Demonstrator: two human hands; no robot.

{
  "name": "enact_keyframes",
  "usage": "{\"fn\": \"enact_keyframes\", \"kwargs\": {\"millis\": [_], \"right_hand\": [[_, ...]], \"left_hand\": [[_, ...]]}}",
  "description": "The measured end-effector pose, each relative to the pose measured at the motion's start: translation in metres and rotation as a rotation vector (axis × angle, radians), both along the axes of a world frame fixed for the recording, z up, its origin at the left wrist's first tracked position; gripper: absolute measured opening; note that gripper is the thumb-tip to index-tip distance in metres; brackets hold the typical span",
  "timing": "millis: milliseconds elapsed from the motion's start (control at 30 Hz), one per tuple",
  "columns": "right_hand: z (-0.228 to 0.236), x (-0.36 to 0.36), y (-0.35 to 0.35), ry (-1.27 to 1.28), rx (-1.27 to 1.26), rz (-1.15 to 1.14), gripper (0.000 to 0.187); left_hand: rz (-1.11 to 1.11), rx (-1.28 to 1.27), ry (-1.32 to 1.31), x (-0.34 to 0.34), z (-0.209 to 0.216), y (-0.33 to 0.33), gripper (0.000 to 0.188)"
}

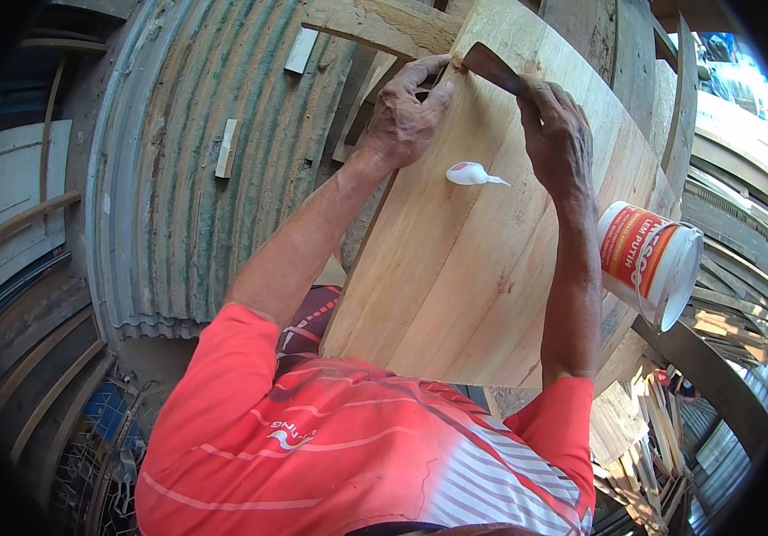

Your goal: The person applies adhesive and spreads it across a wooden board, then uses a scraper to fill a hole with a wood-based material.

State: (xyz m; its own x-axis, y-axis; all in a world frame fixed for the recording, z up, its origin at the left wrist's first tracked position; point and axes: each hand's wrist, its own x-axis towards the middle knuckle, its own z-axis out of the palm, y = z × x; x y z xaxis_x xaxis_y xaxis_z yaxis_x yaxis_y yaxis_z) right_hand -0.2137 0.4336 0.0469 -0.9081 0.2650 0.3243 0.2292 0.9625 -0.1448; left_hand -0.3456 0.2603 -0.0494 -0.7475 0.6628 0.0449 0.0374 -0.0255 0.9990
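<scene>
A pale wooden panel [437, 259] made of joined boards lies before me. My right hand [555, 134] grips a scraper [494, 68], its dark flat blade angled down to the panel's far left edge; the palm hides the handle. At the blade's tip sits a small brown patch of filler or dust [458, 64]. My left hand [406, 112] rests at that same edge, index finger and thumb apart on either side of a gap, the other fingers curled. Between my forearms, a small white squeeze bottle [469, 174] with a thin nozzle lies on its side on the panel.
A white bucket [674, 277] with a red label and wire handle stands at the panel's right edge. Corrugated metal sheeting [187, 179] spreads to the left, with two small pale wood blocks [226, 148] on it. Scrap wood [652, 438] is heaped at lower right.
</scene>
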Motion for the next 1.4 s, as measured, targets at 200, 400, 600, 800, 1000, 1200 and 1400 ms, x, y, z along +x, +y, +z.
{"fn": "enact_keyframes", "kwargs": {"millis": [200, 400, 600, 800, 1000, 1200, 1400], "right_hand": [[0.006, -0.005, -0.001, -0.033, 0.056, 0.026, 0.021], [0.009, -0.004, -0.002, 0.006, 0.07, 0.033, 0.02], [0.012, -0.005, -0.005, 0.037, 0.014, 0.028, 0.021], [-0.001, 0.003, -0.008, -0.014, -0.142, -0.004, 0.022], [-0.015, 0.005, -0.005, 0.052, -0.279, -0.026, 0.028], [-0.013, 0.0, -0.009, 0.024, -0.255, -0.021, 0.03], [-0.012, -0.001, -0.013, 0.041, -0.268, -0.026, 0.031]], "left_hand": [[0.008, 0.028, 0.026, 0.0, 0.001, -0.001, 0.042], [0.007, 0.038, 0.015, 0.001, 0.0, -0.001, 0.041], [0.009, 0.051, -0.02, 0.001, -0.001, 0.0, 0.039], [-0.005, 0.053, -0.033, 0.0, -0.001, 0.001, 0.04], [-0.003, 0.032, -0.015, 0.0, 0.0, 0.001, 0.042], [0.007, 0.036, -0.017, 0.0, 0.0, 0.0, 0.042], [-0.002, 0.034, -0.039, 0.0, 0.0, 0.0, 0.044]]}}
